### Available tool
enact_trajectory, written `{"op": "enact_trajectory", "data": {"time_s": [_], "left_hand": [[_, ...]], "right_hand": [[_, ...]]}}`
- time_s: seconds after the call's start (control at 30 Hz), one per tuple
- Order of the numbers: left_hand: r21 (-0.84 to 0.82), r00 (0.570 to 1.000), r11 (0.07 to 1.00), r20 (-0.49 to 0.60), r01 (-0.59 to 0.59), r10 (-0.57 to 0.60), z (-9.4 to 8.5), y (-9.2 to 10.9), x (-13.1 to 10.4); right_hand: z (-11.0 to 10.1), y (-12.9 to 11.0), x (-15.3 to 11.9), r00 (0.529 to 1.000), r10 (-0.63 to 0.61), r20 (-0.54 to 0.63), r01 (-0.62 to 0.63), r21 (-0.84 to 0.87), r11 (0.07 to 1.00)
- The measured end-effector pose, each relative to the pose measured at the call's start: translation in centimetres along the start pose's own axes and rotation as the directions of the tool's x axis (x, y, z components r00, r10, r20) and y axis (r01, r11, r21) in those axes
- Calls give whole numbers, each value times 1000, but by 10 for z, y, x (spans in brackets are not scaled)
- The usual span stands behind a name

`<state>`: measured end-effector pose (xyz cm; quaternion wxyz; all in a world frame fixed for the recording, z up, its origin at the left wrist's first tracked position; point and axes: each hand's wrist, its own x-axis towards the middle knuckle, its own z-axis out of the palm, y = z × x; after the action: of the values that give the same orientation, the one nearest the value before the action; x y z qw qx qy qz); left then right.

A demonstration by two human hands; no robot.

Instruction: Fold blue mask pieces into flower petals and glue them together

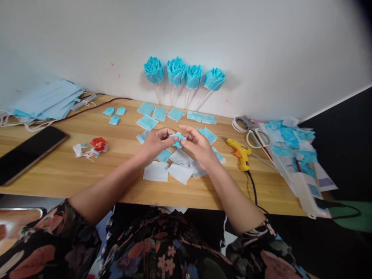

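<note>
Between my two hands, over the middle of the table, is a small folded piece of blue mask fabric (178,140). My left hand (157,144) pinches its left side between thumb and fingers. On the other side, my right hand (197,145) grips it with the thumb in front and the fingers behind. Cut squares of the same fabric lie around and under my hands, some blue side up (147,123), others white side up (156,171). Three small folded petals (114,120) rest farther left. Several blue fabric flowers (176,71) on thin sticks lean against the wall.
A yellow glue gun (240,153) lies right of my hands, its cord running off the front edge. Beyond it are scissors (257,137), a tape roll (238,124), fabric scraps (286,135) and a power strip (309,193). Leftward are a phone (31,153), face masks (49,101) and a red wrapper (99,143).
</note>
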<state>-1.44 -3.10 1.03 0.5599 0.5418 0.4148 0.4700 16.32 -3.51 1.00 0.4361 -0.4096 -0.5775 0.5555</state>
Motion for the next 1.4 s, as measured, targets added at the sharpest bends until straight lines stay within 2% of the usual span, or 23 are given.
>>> {"op": "enact_trajectory", "data": {"time_s": [0.13,0.33,0.5,0.6,0.7,0.83,0.97,1.23,1.4], "left_hand": [[-5,1000,1000,31,2,-2,-1,-4,0],[-110,999,993,44,37,-33,-5,-6,2],[61,999,998,39,-35,32,-1,1,0],[110,998,992,38,-58,54,0,1,0],[68,999,997,11,-32,31,-2,-2,2],[-15,999,1000,-48,18,-19,-6,0,3],[-36,999,999,-46,25,-27,-5,2,2],[-29,1000,999,-18,13,-13,-4,-6,3],[-145,999,988,11,41,-40,-4,-8,3]], "right_hand": [[1,2,1,1000,5,10,-5,-9,1000],[-1,2,2,999,-34,-7,33,-94,995],[0,5,3,997,-82,9,82,-173,982],[1,7,2,994,-108,15,109,-211,971],[-1,5,2,995,-93,30,98,-200,975],[-9,1,2,997,-70,24,72,-95,993],[-11,-1,2,999,-37,24,38,-25,999],[-7,5,3,999,-14,50,19,-83,996],[-8,4,4,999,-36,22,38,-116,993]]}}
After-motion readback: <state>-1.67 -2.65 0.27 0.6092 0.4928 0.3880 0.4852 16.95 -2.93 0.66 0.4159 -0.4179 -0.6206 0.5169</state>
